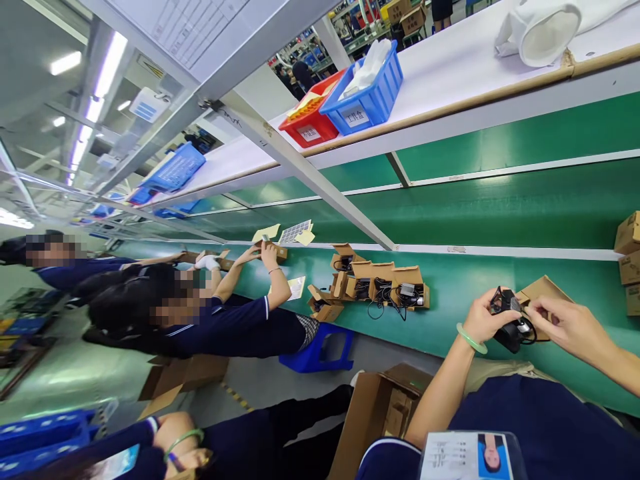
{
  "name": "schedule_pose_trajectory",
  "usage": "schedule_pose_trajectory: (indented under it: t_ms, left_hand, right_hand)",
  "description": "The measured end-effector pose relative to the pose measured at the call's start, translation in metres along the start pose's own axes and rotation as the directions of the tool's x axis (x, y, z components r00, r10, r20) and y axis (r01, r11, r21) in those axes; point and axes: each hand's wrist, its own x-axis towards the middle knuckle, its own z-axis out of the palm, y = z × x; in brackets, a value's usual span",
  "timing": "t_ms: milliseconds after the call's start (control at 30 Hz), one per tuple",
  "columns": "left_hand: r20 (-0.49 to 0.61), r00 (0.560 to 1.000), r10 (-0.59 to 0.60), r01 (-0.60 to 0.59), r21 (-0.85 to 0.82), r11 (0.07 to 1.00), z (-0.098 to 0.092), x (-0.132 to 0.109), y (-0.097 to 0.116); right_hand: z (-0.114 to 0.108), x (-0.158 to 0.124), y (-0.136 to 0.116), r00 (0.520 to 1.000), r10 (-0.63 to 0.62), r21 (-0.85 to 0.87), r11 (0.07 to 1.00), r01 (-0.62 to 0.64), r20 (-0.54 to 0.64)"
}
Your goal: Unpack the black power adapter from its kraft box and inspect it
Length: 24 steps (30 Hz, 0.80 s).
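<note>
The left hand, a green bangle on its wrist, is raised just over the near edge of the green worktop; its grip is closed around a black power adapter, fingers wrapped over the top, with the adapter's coiled cable bunched against the fingertips; the adapter is held off the worktop, not resting on it. The right hand is beside it over the same near edge, fingers drawn together at the adapter's far end, where a small open cardboard box lies on the worktop just behind; whether this grip has hold of the cable, the adapter or the box flap I cannot tell.

Further along the worktop is a cluster of open cartons with black adapters and loose leads inside; beyond them a co-worker's hand presses on a small box, near a sheet of labels. At the other end of the worktop closed brown boxes are stacked. On the white shelf above the worktop sit a blue bin and a red bin, touching. On the floor below the worktop's near edge are a blue stool and a large open carton.
</note>
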Motion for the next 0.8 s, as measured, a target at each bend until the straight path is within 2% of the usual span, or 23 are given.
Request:
schedule_pose_trajectory:
  t_ms: [33,67,133,167,200,300,433,533,667,733,800]
  left_hand:
    - [0.022,1.0,0.019,-0.02,0.042,0.999,-0.003,0.0,0.003]
    - [0.054,0.998,0.032,-0.037,0.096,0.995,-0.005,0.0,0.006]
    - [0.125,0.991,0.05,-0.077,0.219,0.973,-0.008,0.0,0.01]
    - [0.154,0.986,0.058,-0.099,0.273,0.957,-0.008,0.0,0.011]
    - [0.173,0.983,0.063,-0.116,0.317,0.941,-0.008,0.001,0.012]
    - [0.192,0.979,0.065,-0.134,0.371,0.919,-0.006,0.002,0.013]
    - [0.213,0.975,0.072,-0.134,0.293,0.947,-0.005,0.0,0.02]
    - [0.2,0.979,0.047,-0.084,0.181,0.98,-0.004,-0.004,0.026]
    - [0.165,0.986,-0.02,0.023,-0.017,1.0,0.006,-0.012,0.024]
    - [0.156,0.986,-0.051,0.076,-0.159,0.984,0.017,-0.014,0.019]
    - [0.163,0.983,-0.079,0.123,-0.284,0.951,0.027,-0.014,0.013]
  right_hand:
    - [0.002,-0.002,-0.002,0.988,0.12,0.202,0.97,-0.136,0.093]
    - [0.004,-0.004,-0.005,0.957,0.197,0.381,0.886,-0.266,0.212]
    - [0.007,-0.004,-0.01,0.884,0.243,0.605,0.654,-0.454,0.4]
    - [0.008,-0.004,-0.012,0.861,0.244,0.666,0.552,-0.502,0.446]
    - [0.009,-0.003,-0.012,0.851,0.241,0.711,0.47,-0.523,0.467]
    - [0.012,-0.001,-0.011,0.86,0.18,0.813,0.28,-0.511,0.478]
    - [0.019,-0.005,-0.015,0.876,0.18,0.882,0.078,-0.465,0.447]
    - [0.025,-0.017,-0.024,0.88,0.229,0.906,-0.02,-0.424,0.417]
    - [0.028,-0.046,-0.027,0.84,0.279,0.884,-0.107,-0.455,0.466]
    - [0.026,-0.063,-0.025,0.833,0.303,0.883,-0.08,-0.463,0.464]
    - [0.02,-0.08,-0.022,0.835,0.319,0.88,0.008,-0.475,0.448]
